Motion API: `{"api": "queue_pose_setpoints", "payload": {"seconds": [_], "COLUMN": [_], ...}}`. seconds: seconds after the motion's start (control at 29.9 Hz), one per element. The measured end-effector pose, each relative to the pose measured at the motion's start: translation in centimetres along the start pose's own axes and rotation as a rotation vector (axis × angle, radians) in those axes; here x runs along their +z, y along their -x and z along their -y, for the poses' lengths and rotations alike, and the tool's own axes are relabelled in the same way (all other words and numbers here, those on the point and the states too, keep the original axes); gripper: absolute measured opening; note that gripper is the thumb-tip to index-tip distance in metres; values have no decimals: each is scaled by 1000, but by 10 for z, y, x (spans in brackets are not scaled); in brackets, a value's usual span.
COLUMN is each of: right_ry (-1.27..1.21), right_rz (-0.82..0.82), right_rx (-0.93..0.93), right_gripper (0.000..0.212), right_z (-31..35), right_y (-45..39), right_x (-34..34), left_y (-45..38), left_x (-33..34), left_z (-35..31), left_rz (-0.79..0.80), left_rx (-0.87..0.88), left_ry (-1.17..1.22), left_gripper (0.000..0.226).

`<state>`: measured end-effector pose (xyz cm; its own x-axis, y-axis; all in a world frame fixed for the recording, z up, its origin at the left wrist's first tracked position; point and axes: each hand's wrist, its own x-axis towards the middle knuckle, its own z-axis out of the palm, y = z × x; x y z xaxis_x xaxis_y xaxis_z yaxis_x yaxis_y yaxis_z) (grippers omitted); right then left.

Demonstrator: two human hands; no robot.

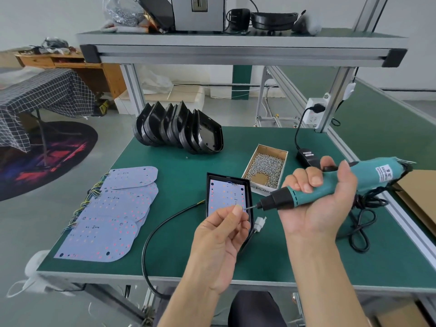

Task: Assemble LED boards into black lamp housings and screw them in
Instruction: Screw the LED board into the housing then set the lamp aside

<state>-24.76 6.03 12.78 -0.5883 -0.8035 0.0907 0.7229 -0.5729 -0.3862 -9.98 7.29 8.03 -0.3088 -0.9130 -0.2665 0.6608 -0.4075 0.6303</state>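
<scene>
Two hands load a screw onto a driver above one part-built lamp.

A screw (245,209) is pinched in the left hand (220,241) at the bit of a driver (330,185) gripped by the right hand (317,197), tip aimed left. Below lies a housing (247,192) with a board (226,197) seated, long axis running away from the viewer; screwing seems barely begun. Spare boards (111,213) and housings (179,128) wait.

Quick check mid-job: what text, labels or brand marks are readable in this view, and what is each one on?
"NG BALANC": partial print on the front wall of the screw box, the rest hidden.
White label on the electric screwdriver gripped by the right hand: printed, too blurred to read.
Markings on the LED board in the housing: too small to read.
</scene>
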Motion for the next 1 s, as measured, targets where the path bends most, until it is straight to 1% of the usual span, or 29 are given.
{"api": "queue_pose_setpoints", "payload": {"seconds": [0.47, 0.57, 0.7, 0.8, 0.9, 1.0], "right_ry": [46, 70, 95, 114, 130, 128], "right_rz": [-7, -6, -12, -14, 5, 26], "right_rx": [-22, -42, -70, -88, -78, -72], "right_gripper": [22, 23, 23, 23, 23, 24], "right_z": [-6, -6, -8, -9, -9, -8], "right_y": [4, 6, 7, 10, 11, 11], "right_x": [-3, -2, 0, 0, 0, -1], "left_y": [2, 2, 3, 2, 3, 3], "left_x": [5, 9, 16, 18, 16, 11], "left_z": [10, 14, 23, 28, 26, 23], "left_rz": [-59, -99, -162, -202, -184, -146], "left_rx": [77, 103, 146, 171, 163, 125], "left_ry": [33, 52, 101, 108, 79, 18], "left_gripper": [5, 13, 9, 13, 9, 13]}}
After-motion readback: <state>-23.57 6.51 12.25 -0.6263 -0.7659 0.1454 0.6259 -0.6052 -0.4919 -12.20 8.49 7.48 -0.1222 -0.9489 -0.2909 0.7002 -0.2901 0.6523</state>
